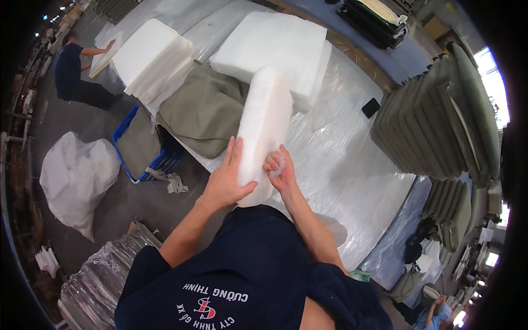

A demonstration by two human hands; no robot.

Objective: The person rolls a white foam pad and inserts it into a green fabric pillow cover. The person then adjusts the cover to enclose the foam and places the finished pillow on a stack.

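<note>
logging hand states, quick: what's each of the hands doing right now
Left hand: open, flat against the side of the white foam pad.
Right hand: closed, pinching the same foam pad's lower edge.

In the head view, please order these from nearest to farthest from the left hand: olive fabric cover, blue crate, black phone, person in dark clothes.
From the left hand:
1. Olive fabric cover, just above.
2. Blue crate, left.
3. Black phone, upper right.
4. Person in dark clothes, far upper left.

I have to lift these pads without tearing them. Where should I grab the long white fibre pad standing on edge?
Grip the long white fibre pad at its near end, one hand per face, as the left hand and right hand do. It is thin, tall and soft, so flat palms probably spread pressure best.
</note>
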